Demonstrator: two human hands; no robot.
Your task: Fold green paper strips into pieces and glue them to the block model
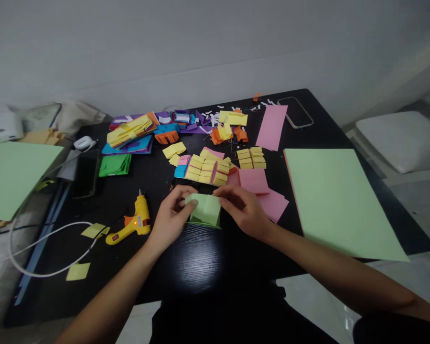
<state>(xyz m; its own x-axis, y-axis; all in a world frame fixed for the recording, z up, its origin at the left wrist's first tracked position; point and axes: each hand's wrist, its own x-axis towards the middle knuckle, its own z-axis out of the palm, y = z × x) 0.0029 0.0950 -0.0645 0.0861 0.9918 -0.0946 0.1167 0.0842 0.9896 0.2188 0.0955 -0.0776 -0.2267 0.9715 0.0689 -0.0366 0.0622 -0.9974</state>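
Between my two hands is a folded piece of light green paper (206, 210), tilted above the black table. My left hand (174, 212) pinches its left edge between thumb and fingers. At its upper right corner, my right hand (241, 208) grips it the same way. Just beyond lies a panel of small folded yellow paper blocks (202, 167), with pink and blue blocks at its left end. Pink paper sheets (254, 181) lie by my right hand. A yellow hot glue gun (132, 222) rests on its side left of my left hand, a small orange light showing on it.
Large light green sheets (340, 200) cover the table's right side. A phone (86, 174), a white cable (39, 275) and a green paper stack (115, 165) are at left. Coloured paper bundles (132, 131) and scraps (211, 117) line the back. A phone case (294, 112) lies back right.
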